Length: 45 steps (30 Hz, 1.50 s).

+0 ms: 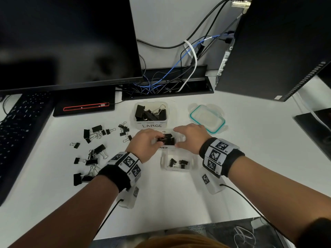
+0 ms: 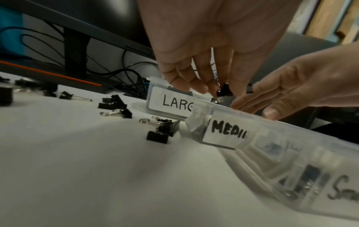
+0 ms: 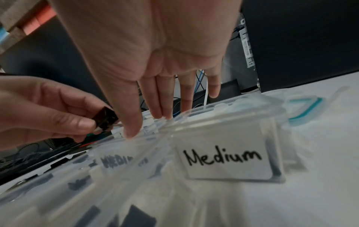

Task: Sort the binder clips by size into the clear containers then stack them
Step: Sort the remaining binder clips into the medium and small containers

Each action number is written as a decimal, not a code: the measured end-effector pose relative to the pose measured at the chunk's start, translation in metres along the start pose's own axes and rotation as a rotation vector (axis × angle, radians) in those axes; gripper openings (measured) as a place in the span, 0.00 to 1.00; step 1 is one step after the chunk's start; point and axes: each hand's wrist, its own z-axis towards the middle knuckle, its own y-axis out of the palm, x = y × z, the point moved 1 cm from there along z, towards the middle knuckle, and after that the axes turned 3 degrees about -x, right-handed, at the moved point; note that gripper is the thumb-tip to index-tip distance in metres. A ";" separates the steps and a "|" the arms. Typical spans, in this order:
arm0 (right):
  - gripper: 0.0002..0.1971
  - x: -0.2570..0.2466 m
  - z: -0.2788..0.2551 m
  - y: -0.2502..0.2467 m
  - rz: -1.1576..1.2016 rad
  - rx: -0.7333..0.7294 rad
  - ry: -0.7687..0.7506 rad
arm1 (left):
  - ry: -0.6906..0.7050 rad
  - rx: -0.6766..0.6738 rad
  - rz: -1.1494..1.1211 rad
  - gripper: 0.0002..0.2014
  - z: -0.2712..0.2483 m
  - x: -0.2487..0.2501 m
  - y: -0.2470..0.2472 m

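Three clear containers stand in a row: LARGE (image 1: 151,125) farthest, Medium (image 1: 180,138) in the middle, Small (image 1: 192,162) nearest, each with black clips inside. My left hand (image 1: 146,143) pinches a black binder clip (image 2: 224,90) between thumb and fingers just above the Medium container (image 3: 223,156). In the right wrist view the clip (image 3: 106,118) hangs over that container's left rim. My right hand (image 1: 189,136) lies over the container's right side, its straight fingers (image 3: 161,107) and thumb touching the rim. Several loose clips (image 1: 93,153) lie scattered on the table to the left.
A clear lid with a teal seal (image 1: 207,119) lies right of the LARGE container. A keyboard (image 1: 19,126) and a monitor base (image 1: 84,104) sit at the left, a cable tray (image 1: 168,85) behind, a black computer tower (image 1: 268,51) at the back right.
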 end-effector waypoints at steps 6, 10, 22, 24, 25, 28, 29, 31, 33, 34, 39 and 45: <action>0.23 0.000 0.001 0.000 -0.002 -0.005 0.009 | 0.133 -0.176 0.234 0.15 0.017 0.006 0.003; 0.22 0.001 0.001 0.001 0.020 -0.003 0.010 | 0.139 -0.238 0.316 0.15 0.024 0.007 0.002; 0.20 0.002 0.004 0.003 0.019 -0.026 -0.022 | 0.183 -0.236 0.268 0.13 0.033 0.001 0.005; 0.21 0.000 0.005 0.002 0.012 -0.040 -0.031 | 0.134 -0.128 0.205 0.12 0.030 -0.002 0.004; 0.21 -0.001 0.005 0.002 0.004 -0.047 -0.037 | 0.105 -0.096 0.208 0.13 0.030 -0.003 0.004; 0.23 -0.004 0.006 0.001 -0.033 -0.061 -0.070 | 0.068 -0.102 0.276 0.18 0.029 -0.004 0.005; 0.23 -0.005 0.006 0.001 -0.045 -0.070 -0.074 | 0.063 -0.115 0.291 0.19 0.030 -0.004 0.005; 0.24 -0.006 0.006 0.003 -0.070 -0.086 -0.073 | 0.040 -0.139 0.317 0.20 0.031 -0.004 0.005; 0.22 -0.005 0.006 0.004 -0.104 -0.095 -0.070 | 0.009 -0.146 0.372 0.19 0.032 -0.003 0.003; 0.21 -0.003 0.005 0.004 -0.116 -0.097 -0.070 | -0.011 -0.146 0.396 0.19 0.032 -0.003 0.003; 0.22 0.000 0.004 0.006 -0.138 -0.090 -0.090 | -0.082 -0.159 0.343 0.18 0.029 -0.012 0.003; 0.21 0.001 0.002 0.004 -0.087 -0.074 -0.067 | -0.035 -0.085 0.172 0.16 0.023 -0.019 0.001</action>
